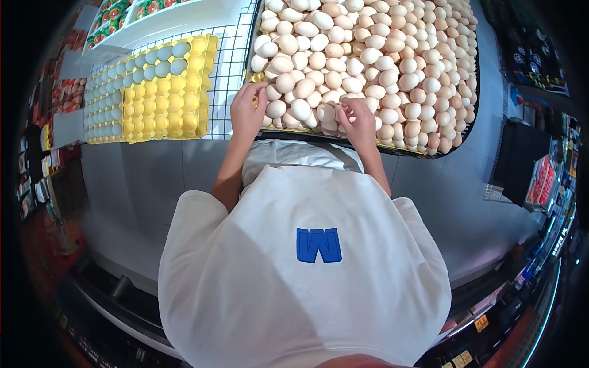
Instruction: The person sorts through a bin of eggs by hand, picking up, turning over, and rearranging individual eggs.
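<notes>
A broad black-rimmed bin [470,120] in front of me is heaped with pale brown and cream eggs [305,87]. At its near left corner is my left hand [246,110], fingers bent and apart beside the outermost eggs, with no egg visible between them. My right hand [358,120] reaches over the bin's front edge, its curled fingers down among the eggs. Whether it grips one is hidden. Bits of yellow egg tray [257,77] show under the heap near my left hand.
Left of the bin, a yellow egg tray [161,108] with bare cups lies over bluish eggs [103,106] on a black wire grid [225,92]. Packaged goods in a white holder [152,23] stand farther back. A black box-like stand [522,158] is at right on the grey floor.
</notes>
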Motion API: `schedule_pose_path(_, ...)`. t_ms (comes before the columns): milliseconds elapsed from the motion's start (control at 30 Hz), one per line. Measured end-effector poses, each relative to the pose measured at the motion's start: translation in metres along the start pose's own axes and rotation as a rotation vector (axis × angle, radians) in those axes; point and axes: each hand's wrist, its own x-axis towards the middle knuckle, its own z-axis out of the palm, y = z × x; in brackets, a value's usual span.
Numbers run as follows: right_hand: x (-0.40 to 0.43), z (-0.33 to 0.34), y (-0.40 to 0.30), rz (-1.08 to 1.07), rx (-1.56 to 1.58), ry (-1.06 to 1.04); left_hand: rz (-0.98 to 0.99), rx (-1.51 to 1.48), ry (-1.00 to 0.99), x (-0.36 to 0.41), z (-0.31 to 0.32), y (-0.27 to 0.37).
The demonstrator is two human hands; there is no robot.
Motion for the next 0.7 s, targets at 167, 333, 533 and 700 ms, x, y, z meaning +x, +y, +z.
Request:
schedule_pose_path(167, 0.020, 0.054, -0.019, 0.023, -0.234, 0.039, 0.040, -0.019, -0.184, 0.011, -0.014, -0.027)
schedule_pose_path(333, 0.043, 0.079, -0.035, 0.023, -0.402, -0.019, 0.012, 0.043, -0.333, 0.022, -0.004, -0.023)
schedule_pose_path(533, 0.047, 0.087, -0.031, 0.057, -0.395, -0.049, 0.026, 0.224, -0.364, 0.030, 0.014, -0.009)
schedule_pose_path(700, 0.040, 0.056, -0.012, 0.141, -0.149, 0.002, 0.039, 0.330, -0.315, 0.029, 0.024, 0.008)
